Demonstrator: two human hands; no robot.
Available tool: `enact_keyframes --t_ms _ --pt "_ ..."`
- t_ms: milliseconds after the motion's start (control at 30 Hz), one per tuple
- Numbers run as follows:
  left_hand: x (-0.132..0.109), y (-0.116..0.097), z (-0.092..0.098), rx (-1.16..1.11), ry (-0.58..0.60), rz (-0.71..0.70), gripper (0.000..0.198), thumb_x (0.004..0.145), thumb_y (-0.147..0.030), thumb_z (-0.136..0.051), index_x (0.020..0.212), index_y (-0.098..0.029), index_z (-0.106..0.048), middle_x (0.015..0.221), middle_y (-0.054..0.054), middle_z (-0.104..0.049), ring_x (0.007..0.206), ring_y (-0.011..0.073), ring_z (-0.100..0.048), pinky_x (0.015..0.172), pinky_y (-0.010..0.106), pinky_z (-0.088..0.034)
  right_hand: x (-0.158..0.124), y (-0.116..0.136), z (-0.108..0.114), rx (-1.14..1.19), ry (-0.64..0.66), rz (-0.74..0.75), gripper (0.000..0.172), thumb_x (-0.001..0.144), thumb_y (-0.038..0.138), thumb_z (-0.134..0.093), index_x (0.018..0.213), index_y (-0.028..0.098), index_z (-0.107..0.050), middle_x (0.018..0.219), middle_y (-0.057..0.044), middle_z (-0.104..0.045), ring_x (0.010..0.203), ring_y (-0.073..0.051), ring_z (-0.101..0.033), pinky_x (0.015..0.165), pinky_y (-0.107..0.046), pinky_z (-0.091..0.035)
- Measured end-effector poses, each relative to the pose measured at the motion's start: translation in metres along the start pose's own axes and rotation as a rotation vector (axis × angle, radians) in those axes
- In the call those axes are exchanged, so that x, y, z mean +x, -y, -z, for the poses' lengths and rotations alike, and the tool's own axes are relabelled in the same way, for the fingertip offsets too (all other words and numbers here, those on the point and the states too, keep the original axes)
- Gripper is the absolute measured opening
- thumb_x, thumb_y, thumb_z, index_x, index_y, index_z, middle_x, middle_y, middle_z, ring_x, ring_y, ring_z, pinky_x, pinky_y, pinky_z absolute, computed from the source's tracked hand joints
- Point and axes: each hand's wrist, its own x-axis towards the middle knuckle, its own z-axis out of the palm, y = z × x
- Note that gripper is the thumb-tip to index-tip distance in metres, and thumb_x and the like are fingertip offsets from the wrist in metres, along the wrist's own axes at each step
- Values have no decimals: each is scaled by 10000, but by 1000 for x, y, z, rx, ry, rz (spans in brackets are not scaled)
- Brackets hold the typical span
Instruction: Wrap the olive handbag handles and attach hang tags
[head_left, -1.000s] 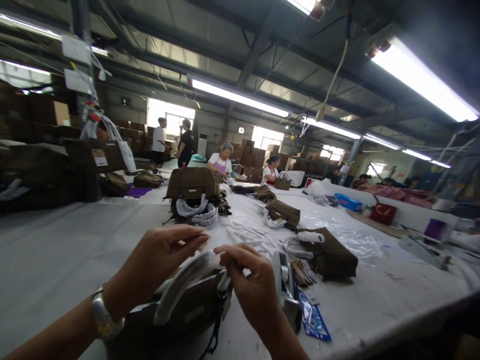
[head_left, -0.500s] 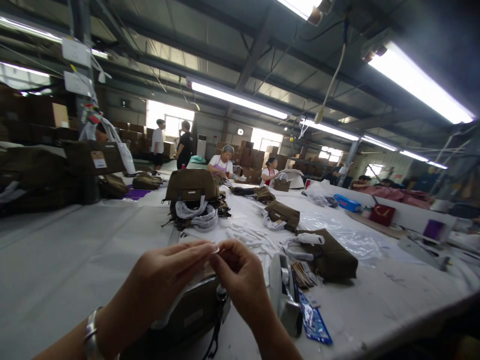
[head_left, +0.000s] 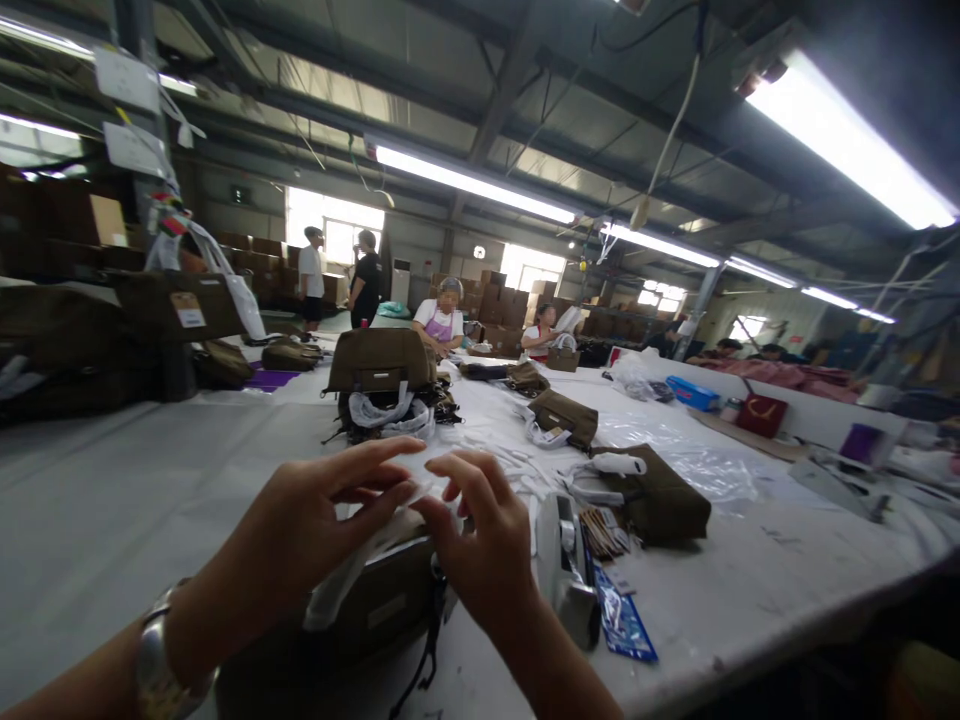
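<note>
In front of me lies an olive-brown bag [head_left: 386, 605] with a small pale label and a dark strap end with a metal clip at its right side. A white translucent wrapping strip [head_left: 337, 590] runs along its handle. My left hand [head_left: 307, 525] has its thumb and curled fingers on the upper part of this strip, with the index finger stretched out. Opposite it, my right hand [head_left: 484, 530] bends its fingers and thumb around the strip's other side. The fingertips of both hands nearly meet. Just what lies between them is partly hidden.
Right of my hands stand a grey tape dispenser [head_left: 566, 570], a blue packet [head_left: 624, 620] and a bundle of tags [head_left: 602, 533]. Loose white strips [head_left: 517, 465] lie beyond. More brown bags [head_left: 379, 360] stand on the white table [head_left: 757, 600]. Co-workers [head_left: 441, 315] sit across.
My fingers have spread from a tight pinch, and the left index finger has lifted. More of the white strip on the handle shows. The view has shifted slightly.
</note>
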Motion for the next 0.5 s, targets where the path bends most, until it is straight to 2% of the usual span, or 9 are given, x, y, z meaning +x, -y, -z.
enact_keyframes --t_ms 67,167,300,400,500 --pt "0 -4 -1 14 -41 -13 401 814 -473 -786 1183 -315 -783 927 -13 -838 804 216 -805 778 260 -657 4 -2 4 -43 18 174 112 990 193 -623 1021 228 -726 989 -60 -730 841 -152 -664 765 -267 -542" --pt "-1 -12 -2 -53 -147 90 378 751 -485 -828 1062 -269 -815 909 2 -837 802 233 -798 766 281 -661 6 -8 6 -65 144 313 187 1011 139 -578 1000 225 -744 944 -43 -768 850 -168 -654 799 -285 -535" --pt "0 -14 1 -251 -325 263 369 659 -451 -912 913 -212 -792 889 -6 -829 842 211 -780 800 238 -642 -9 -23 1 -108 301 284 252 1054 188 -512 1040 238 -759 1016 -53 -789 895 -189 -679 821 -317 -541" --pt "2 -4 6 -263 -276 268 430 707 -492 -891 1017 -217 -776 940 -30 -822 883 170 -763 822 163 -603 -36 -31 -2 -93 306 198 260 1055 191 -508 1101 235 -760 1066 -53 -794 904 -193 -695 814 -313 -552" --pt "1 11 9 -148 -131 164 485 899 -597 -681 1252 -265 -712 1178 -34 -780 1032 147 -730 848 103 -565 -71 -32 -1 -96 259 101 236 1032 163 -541 1115 199 -759 1079 -48 -800 796 -185 -698 734 -300 -551"
